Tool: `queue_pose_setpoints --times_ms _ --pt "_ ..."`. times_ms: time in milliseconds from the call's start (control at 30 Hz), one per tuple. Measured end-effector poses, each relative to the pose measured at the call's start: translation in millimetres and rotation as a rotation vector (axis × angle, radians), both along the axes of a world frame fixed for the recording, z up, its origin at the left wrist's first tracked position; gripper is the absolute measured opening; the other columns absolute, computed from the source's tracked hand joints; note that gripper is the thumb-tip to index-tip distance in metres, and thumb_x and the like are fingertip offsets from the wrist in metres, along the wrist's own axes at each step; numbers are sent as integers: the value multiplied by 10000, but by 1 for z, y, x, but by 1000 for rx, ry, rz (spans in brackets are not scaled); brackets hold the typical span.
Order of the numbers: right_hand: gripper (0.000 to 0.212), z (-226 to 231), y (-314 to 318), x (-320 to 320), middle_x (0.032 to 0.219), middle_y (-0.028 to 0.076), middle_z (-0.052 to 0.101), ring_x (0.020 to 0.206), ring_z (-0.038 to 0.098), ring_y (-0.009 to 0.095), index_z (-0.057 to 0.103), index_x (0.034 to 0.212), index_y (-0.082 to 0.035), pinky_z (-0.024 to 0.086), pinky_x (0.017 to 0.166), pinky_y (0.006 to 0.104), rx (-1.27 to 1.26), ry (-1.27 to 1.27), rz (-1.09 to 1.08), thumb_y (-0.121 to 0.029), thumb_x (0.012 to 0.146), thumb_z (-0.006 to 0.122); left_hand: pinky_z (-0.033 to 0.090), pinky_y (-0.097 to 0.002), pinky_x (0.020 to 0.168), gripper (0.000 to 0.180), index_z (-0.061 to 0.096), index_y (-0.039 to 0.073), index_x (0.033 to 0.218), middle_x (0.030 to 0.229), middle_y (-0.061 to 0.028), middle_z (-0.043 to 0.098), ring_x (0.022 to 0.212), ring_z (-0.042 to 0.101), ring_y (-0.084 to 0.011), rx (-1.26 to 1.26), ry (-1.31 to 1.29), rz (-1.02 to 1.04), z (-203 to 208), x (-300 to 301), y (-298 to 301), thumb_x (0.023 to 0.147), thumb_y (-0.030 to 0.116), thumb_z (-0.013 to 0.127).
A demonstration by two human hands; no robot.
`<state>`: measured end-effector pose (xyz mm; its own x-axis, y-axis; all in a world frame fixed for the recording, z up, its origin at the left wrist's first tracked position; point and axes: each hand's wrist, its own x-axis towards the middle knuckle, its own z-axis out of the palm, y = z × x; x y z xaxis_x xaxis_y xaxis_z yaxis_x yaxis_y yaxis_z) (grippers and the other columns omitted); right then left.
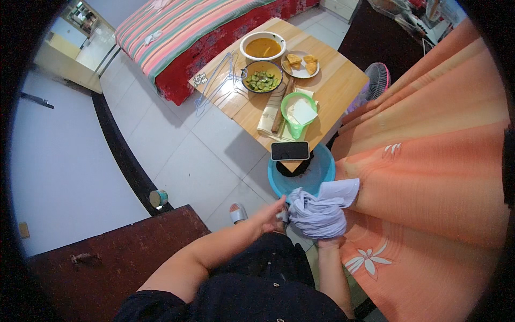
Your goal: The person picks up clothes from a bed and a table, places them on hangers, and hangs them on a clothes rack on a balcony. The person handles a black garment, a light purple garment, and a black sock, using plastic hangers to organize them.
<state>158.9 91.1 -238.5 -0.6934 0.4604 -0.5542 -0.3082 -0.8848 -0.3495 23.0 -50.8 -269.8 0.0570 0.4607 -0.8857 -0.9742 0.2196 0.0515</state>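
Observation:
A bunched pale lavender cloth [316,214], seemingly a garment with a flat flap sticking out at its upper right, hangs in front of my body. My right hand [328,242] grips it from below; most of its fingers are hidden by the folds. To the left of the bundle is my left hand [271,216], fingers stretched out and somewhat blurred, holding nothing. Just beyond the cloth, a light blue basin [328,161] stands on the floor, partly under the table corner. Something dark lies in it.
A wooden table [338,80] carries a phone [289,151] at its near corner, a green plastic scoop [294,129], a brown stick, hangers, bowls and a plate [304,74] of food. An orange curtain [424,177] borders the right; a brown wooden top [123,257] is at lower left.

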Motion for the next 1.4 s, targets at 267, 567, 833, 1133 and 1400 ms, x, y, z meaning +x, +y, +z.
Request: queue_pose_setpoints --times_ms 267,567,833,1133,1400 --pt "460 18 -16 20 1313 115 375 1184 392 228 276 1305 -13 294 1020 319 137 -44 324 -254 917 328 392 -405 925 766 442 91 1239 1188 -104 526 1081 511 -246 525 -228 154 -2 5 45 761 686 381" --pt "437 3 4 -6 1238 101 445 1122 435 221 370 1242 -42 322 976 306 530 -120 417 -290 882 391 403 -305 870 491 461 44 1198 1099 -66 553 991 527 -183 333 625 57 25 14 53 719 94 557" --pt "390 -2 33 -24 1080 111 540 954 549 268 462 1159 -66 493 788 387 -190 -202 424 -336 882 408 428 -358 814 444 550 214 1097 970 -118 485 928 516 -322 475 1555 -463 76 5 56 672 106 620" --pt "294 -47 72 -29 930 103 549 810 573 236 502 1078 -80 501 665 348 446 -462 955 -267 880 389 477 -397 683 396 568 224 1008 944 -100 466 897 518 -296 800 1888 -787 67 -11 72 629 146 655" --pt "314 -68 91 -17 949 90 586 842 594 214 530 1057 -64 513 714 343 167 -575 838 -298 884 412 489 -390 688 384 568 201 994 975 -98 461 931 523 -287 875 1895 -871 40 -8 85 626 127 651"
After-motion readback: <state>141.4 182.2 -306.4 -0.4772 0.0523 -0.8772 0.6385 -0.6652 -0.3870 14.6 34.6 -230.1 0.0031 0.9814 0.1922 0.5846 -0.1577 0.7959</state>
